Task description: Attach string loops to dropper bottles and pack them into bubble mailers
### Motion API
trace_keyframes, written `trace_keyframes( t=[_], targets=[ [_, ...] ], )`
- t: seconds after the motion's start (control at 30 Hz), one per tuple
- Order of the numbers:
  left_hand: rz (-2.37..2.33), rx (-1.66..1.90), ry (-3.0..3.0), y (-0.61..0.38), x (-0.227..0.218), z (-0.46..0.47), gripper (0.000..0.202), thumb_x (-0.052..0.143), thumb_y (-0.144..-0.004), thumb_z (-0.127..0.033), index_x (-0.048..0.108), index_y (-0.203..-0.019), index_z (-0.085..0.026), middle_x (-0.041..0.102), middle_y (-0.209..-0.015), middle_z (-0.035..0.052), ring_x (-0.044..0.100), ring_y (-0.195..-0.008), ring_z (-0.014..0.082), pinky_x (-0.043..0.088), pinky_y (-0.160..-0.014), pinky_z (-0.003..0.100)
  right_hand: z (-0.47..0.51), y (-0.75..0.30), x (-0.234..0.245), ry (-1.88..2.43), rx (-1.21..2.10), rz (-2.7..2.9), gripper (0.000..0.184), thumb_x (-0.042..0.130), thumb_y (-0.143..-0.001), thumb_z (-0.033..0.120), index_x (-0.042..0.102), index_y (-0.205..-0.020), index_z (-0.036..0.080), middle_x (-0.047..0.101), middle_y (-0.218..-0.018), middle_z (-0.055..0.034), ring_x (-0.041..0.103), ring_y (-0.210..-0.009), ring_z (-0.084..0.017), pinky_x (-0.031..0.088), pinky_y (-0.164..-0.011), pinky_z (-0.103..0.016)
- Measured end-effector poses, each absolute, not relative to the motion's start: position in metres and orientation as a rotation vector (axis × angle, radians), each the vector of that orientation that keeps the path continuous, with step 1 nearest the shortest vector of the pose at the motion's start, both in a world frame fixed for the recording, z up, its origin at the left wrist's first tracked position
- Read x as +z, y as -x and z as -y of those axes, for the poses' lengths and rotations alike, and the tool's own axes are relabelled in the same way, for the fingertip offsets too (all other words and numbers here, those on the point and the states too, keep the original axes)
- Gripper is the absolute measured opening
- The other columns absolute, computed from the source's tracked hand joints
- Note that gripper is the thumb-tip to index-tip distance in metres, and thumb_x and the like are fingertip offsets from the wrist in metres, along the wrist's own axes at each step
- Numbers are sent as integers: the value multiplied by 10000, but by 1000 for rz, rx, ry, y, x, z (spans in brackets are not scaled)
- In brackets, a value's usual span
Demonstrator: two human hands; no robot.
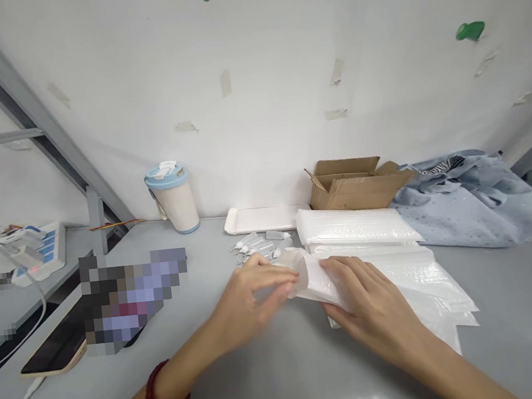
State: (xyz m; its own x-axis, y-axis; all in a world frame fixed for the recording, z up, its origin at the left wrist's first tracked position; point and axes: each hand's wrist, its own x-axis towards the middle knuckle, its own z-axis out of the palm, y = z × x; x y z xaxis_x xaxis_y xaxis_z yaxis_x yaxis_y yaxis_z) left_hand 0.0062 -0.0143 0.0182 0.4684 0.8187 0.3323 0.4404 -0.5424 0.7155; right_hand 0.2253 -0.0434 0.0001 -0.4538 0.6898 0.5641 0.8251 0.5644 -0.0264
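Observation:
A white bubble mailer is held up at a slant over the desk, its near end folded loosely. My right hand grips it from the right, thumb below and fingers on top. At its left end, my left hand pinches the thin edge between thumb and fingers; the exact contact is partly hidden. More white bubble mailers lie piled behind and under my right hand. Just beyond my left hand are several small clear plastic tubes with pale tips.
Along the wall stand a cup with a blue lid, a flat white packet and an open cardboard box. Light blue cloth is heaped at the right. A phone with a cable lies left, beside a pixelated patch.

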Motion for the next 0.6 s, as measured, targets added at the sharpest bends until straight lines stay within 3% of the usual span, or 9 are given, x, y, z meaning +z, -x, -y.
trace_keyframes(
  t=[0.1,0.27,0.4,0.6],
  targets=[
    [-1355,999,-2093,6,15,-1,193,515,-858,-296,701,-850,-243,721,-924,19,569,-893,219,463,-672,308,38,-233,1,1289,-360,2210,362,484,-823,240,431,-1176,173,612,-1030,-132,593,-911,-284,485,-699,-397],
    [-1527,572,-2342,16,-11,-23,156,512,-825,-253,646,-836,-173,657,-876,86,528,-949,284,441,-767,390,30,-243,5,1407,-385,2124,348,492,-842,320,440,-1151,168,619,-1002,-127,604,-900,-286,492,-672,-383],
    [-1468,486,-2333,13,-19,-23,151,479,-833,-239,616,-815,-177,630,-807,66,558,-846,243,449,-717,350,30,-244,7,1404,-331,2115,372,504,-842,332,422,-1169,176,610,-1036,-125,600,-921,-276,498,-683,-371],
    [-1432,536,-2248,22,9,-19,205,435,-849,-249,586,-722,-193,635,-771,24,567,-768,190,431,-661,290,31,-244,7,1379,-212,2150,392,516,-832,348,432,-1179,185,605,-1040,-116,597,-926,-273,502,-699,-378]
  ],
)
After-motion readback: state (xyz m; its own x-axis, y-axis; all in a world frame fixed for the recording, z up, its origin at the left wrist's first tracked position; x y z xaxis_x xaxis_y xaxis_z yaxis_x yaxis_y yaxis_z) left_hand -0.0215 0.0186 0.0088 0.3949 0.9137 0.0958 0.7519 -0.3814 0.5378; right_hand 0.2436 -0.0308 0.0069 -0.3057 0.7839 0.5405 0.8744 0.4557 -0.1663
